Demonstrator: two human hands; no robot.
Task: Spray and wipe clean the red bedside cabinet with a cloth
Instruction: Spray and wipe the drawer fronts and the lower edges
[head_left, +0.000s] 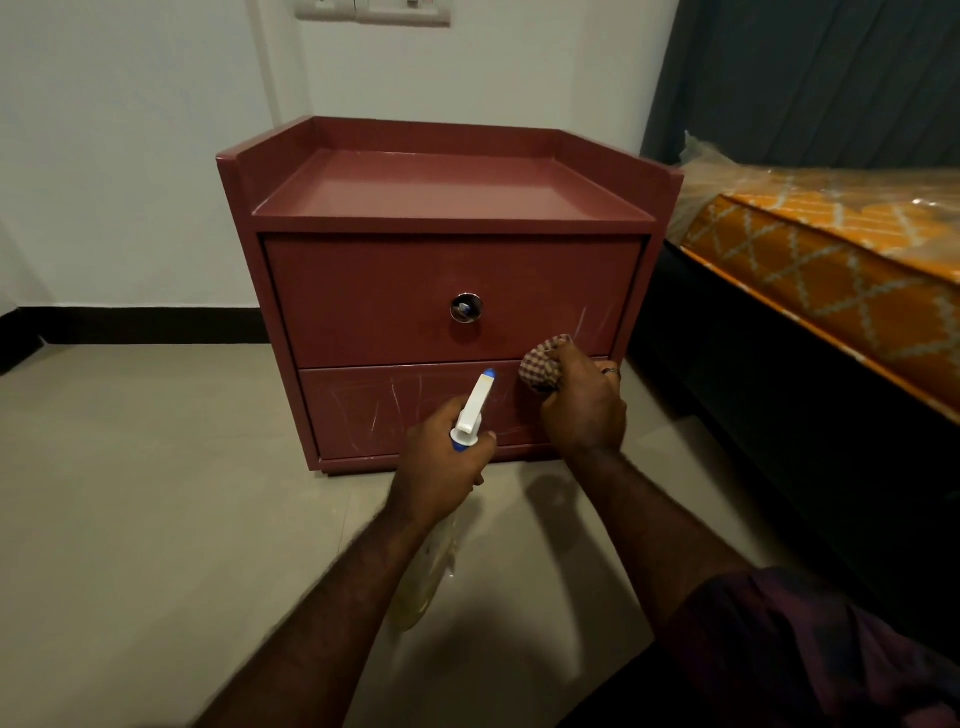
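The red bedside cabinet (363, 291) stands on the floor against the white wall, with two drawer fronts and a round metal knob (466, 307). White streaks mark the lower drawer front. My left hand (441, 462) grips a spray bottle (474, 408) by its neck; the white and blue nozzle points at the lower drawer and the clear body hangs below my wrist. My right hand (584, 402) holds a bunched checked cloth (543, 364) against the cabinet front, at the seam between the two drawers on the right side.
A bed with an orange patterned mattress (831, 260) in plastic wrap stands close to the cabinet's right side. Grey floor tiles (156, 493) spread to the left and in front. A black skirting runs along the wall.
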